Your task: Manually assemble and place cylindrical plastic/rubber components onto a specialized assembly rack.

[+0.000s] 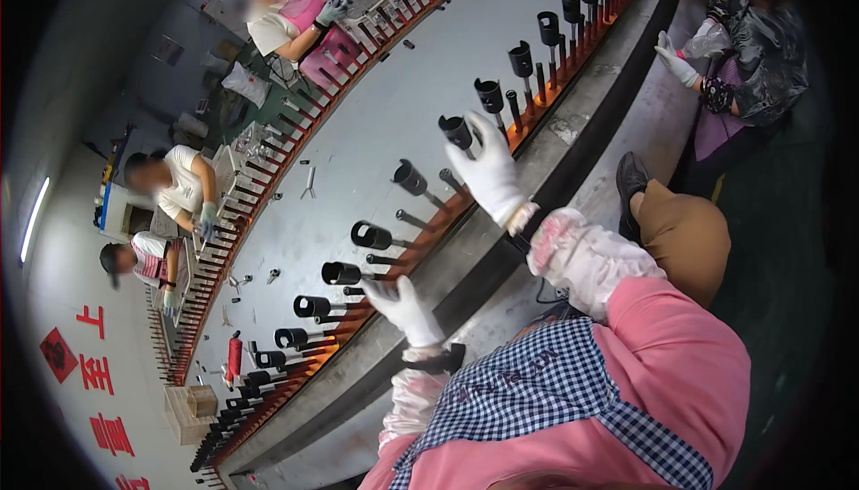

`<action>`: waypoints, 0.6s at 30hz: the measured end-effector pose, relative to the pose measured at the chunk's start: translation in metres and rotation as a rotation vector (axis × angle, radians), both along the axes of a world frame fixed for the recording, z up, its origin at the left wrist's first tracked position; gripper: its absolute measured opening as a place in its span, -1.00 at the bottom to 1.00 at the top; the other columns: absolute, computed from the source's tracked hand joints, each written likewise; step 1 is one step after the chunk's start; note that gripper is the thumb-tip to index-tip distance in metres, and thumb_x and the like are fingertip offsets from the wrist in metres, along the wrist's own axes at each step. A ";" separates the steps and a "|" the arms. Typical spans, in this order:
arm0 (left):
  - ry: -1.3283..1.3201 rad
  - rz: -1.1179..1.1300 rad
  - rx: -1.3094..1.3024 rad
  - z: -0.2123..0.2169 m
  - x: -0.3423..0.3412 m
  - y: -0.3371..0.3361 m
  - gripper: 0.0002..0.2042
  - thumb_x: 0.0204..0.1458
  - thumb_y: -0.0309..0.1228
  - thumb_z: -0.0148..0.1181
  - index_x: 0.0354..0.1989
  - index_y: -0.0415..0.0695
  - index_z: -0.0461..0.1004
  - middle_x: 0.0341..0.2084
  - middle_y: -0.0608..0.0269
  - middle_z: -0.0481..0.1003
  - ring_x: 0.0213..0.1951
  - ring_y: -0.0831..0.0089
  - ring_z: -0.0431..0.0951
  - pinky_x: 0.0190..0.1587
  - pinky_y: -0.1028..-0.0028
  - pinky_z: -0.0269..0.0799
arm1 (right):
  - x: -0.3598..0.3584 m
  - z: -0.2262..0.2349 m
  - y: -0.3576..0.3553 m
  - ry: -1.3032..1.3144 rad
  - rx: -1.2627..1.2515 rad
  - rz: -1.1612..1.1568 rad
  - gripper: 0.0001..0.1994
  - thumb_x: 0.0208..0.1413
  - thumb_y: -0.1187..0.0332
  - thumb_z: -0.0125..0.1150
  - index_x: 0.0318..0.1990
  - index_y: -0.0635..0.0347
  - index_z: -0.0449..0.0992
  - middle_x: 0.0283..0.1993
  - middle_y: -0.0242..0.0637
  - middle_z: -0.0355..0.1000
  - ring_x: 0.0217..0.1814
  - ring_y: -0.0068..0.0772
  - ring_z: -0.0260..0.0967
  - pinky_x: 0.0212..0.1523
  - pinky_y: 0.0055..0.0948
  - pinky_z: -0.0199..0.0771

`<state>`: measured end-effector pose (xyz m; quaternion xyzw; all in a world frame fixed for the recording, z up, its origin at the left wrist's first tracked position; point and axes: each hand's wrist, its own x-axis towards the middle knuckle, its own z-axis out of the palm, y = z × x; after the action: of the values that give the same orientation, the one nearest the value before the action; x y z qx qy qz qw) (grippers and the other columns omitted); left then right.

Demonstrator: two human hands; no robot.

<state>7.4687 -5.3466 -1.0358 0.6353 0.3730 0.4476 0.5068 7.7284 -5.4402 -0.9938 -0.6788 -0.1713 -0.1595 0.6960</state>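
A row of black tube-shaped parts stands on metal pins along the near orange rail (420, 248) of a long grey conveyor table. My right hand (490, 168), in a white glove, is closed around one black tube (456, 130). My left hand (404, 306), also in a white glove, rests with spread fingers at the rail, just right of another black tube (342, 272) and touching a bare pin. I wear pink sleeves and a checked apron.
Other people work nearby: three along the far rail (268, 177) on the left, one with white gloves (676, 60) at the upper right. Loose small metal parts (308, 184) lie on the grey table top. A red cylinder (234, 356) and a cardboard box (192, 409) lie at the lower left.
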 end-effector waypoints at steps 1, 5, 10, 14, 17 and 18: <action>0.053 0.013 -0.045 -0.005 -0.002 -0.013 -0.26 0.22 -0.62 0.20 0.56 -0.35 0.02 0.51 -0.16 0.16 0.53 0.13 0.18 0.57 0.23 0.04 | 0.002 0.018 0.012 0.048 -0.004 0.066 -0.35 0.10 0.28 0.56 0.31 0.28 0.45 0.27 -0.06 0.52 0.35 -0.11 0.46 0.39 -0.27 0.42; -0.021 -0.336 0.096 0.044 0.042 -0.030 -0.22 0.25 -0.61 0.22 0.60 -0.33 -0.05 0.56 -0.17 0.08 0.58 0.04 0.08 0.60 0.15 -0.01 | -0.002 0.032 0.041 0.317 -0.046 0.214 -0.45 0.12 0.22 0.54 0.22 0.23 0.52 0.03 -0.12 0.62 0.14 -0.17 0.60 0.18 -0.28 0.54; -0.106 -0.196 0.069 0.116 0.115 0.009 -0.26 0.26 -0.56 0.31 0.57 -0.25 0.08 0.28 0.00 0.39 0.25 0.33 0.41 0.31 0.35 0.35 | -0.046 -0.024 0.009 0.343 -0.056 0.316 -0.65 0.26 0.27 0.39 0.12 0.25 0.59 0.01 -0.16 0.67 0.07 -0.28 0.64 0.15 -0.34 0.57; -0.047 -0.017 0.123 0.075 0.105 0.048 -0.43 0.25 -0.49 0.37 0.42 -0.23 0.35 -0.05 0.23 0.53 -0.13 0.44 0.49 0.01 0.40 0.48 | -0.035 -0.064 -0.024 0.368 -0.057 0.189 -0.63 0.28 0.34 0.37 0.19 0.26 0.56 0.05 -0.15 0.65 0.11 -0.29 0.62 0.18 -0.35 0.57; 0.037 -0.043 -0.024 0.035 0.052 0.033 -0.47 0.28 -0.51 0.27 0.40 -0.33 0.29 0.11 0.08 0.49 0.07 0.33 0.49 0.19 0.32 0.41 | 0.005 -0.044 -0.026 0.259 0.072 0.019 -0.50 0.16 0.37 0.46 0.24 0.31 0.51 0.08 -0.09 0.61 0.13 -0.25 0.60 0.15 -0.33 0.58; 0.091 -0.076 0.039 0.048 0.044 0.006 -0.39 0.25 -0.55 0.24 0.47 -0.35 0.19 0.28 -0.04 0.40 0.29 0.23 0.43 0.39 0.28 0.30 | 0.006 -0.006 -0.027 0.164 0.004 -0.026 -0.39 0.11 0.37 0.52 0.31 0.30 0.46 0.16 -0.07 0.57 0.19 -0.26 0.57 0.21 -0.34 0.56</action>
<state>7.5128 -5.3404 -0.9874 0.6785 0.3624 0.4061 0.4933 7.7348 -5.4669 -0.9997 -0.6904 -0.1044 -0.1129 0.7069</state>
